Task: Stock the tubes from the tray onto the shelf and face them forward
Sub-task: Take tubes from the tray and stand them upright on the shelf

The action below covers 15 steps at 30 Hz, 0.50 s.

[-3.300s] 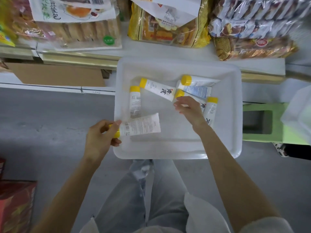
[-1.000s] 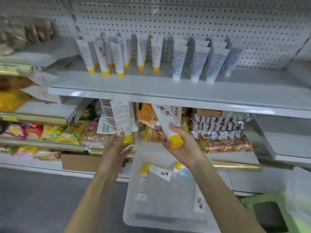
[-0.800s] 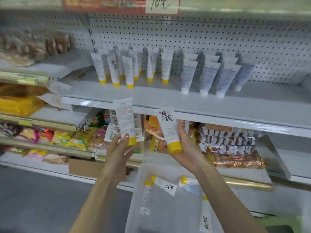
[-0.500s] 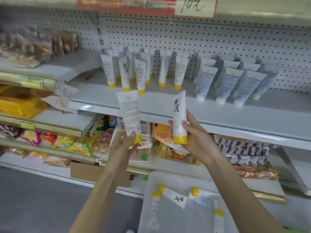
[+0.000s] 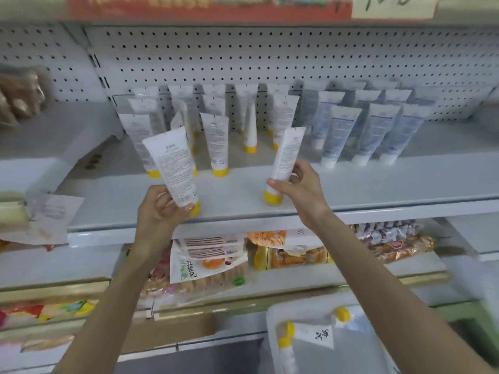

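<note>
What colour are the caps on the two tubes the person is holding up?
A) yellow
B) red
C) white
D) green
A: the left-hand tube, gripped by the left hand, and the right-hand tube, gripped by the right hand, each end in a yellow cap at the bottom.

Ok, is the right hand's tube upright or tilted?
Tilted: the tube, cap down, leans right at its top, gripped by the right hand. Cap touching the shelf: cannot tell.
</note>
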Motion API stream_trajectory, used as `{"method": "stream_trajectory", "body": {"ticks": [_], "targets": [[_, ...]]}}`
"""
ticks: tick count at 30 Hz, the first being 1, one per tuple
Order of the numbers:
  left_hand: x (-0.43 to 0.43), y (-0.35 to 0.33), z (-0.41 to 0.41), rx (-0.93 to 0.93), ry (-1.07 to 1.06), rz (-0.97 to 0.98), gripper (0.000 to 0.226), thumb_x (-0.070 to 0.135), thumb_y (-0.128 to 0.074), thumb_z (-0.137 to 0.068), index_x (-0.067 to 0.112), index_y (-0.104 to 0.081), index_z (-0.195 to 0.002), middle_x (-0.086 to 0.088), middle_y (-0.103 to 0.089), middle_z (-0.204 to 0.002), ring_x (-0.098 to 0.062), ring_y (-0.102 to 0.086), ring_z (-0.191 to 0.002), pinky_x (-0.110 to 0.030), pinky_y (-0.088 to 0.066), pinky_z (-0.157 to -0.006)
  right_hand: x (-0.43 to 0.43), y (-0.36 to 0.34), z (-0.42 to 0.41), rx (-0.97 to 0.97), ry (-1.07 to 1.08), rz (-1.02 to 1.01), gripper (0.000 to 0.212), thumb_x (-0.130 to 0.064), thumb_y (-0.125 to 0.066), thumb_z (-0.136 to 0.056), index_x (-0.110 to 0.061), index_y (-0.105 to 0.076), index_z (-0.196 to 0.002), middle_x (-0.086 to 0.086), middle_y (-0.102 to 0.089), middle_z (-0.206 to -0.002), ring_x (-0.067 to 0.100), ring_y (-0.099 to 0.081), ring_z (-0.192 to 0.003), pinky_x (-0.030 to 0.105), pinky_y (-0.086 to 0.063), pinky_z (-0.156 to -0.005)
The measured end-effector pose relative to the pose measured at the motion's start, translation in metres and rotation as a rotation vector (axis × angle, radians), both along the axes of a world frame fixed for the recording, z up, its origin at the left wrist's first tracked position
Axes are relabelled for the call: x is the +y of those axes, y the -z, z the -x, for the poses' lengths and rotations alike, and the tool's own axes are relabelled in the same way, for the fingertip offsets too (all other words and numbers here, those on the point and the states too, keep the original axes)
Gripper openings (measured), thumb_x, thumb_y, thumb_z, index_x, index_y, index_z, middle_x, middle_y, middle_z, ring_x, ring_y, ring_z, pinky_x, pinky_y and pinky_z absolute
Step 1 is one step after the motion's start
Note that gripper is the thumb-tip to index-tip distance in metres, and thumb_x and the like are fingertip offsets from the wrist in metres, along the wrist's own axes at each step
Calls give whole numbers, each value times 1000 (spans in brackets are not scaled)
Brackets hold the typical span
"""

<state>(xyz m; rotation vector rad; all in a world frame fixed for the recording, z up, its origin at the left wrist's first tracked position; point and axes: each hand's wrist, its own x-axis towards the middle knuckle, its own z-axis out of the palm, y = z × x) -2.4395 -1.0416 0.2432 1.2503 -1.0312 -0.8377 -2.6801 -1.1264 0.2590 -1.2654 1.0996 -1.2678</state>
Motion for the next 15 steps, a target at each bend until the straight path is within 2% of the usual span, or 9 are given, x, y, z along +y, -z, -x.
{"method": "stream_trajectory", "body": {"ticks": [3,7,10,13,15], "targets": [[-18,7,-17,-38,26,9,41,-8,-69,-77,23,-51,-97,-4,-66,-112,-10,-66,-99,-23,-54,-84,-9,8,-7,56,47,22,50,0,-79,-72,-19,-51,-109,-7,-61,-102,15,-60,-96,24,-54,-76],[-32,19,-31,-92,65,0,42,-9,-70,-76,24,-51,-95,-1,-66,-109,-20,-64,-105,-31,-53,-90,-22,16,-15,155,64,32,54,-2,-80,-70,-15,-48,-112,-5,-59,-104,15,-58,-98,20,-50,-77],[-37,26,-39,-169,101,-8,43,-6,-73,-75,26,-52,-96,-1,-66,-112,-18,-63,-108,-38,-49,-95,-30,20,-20,205,66,46,56,-3,-81,-70,-16,-45,-112,-4,-59,-106,18,-56,-104,26,-50,-85],[-41,29,-45,-222,149,-27,43,-3,-73,-76,28,-52,-96,6,-66,-113,-12,-62,-109,-37,-49,-96,-40,21,-25,223,49,50,59,-4,-80,-71,-20,-43,-114,-10,-58,-108,17,-55,-109,31,-50,-90],[-42,30,-48,-229,164,-39,42,-2,-73,-76,26,-51,-98,7,-65,-115,-11,-62,-110,-35,-48,-96,-49,21,-31,242,45,61,65,-4,-80,-71,-17,-42,-123,-7,-58,-113,18,-55,-112,31,-50,-92]]}}
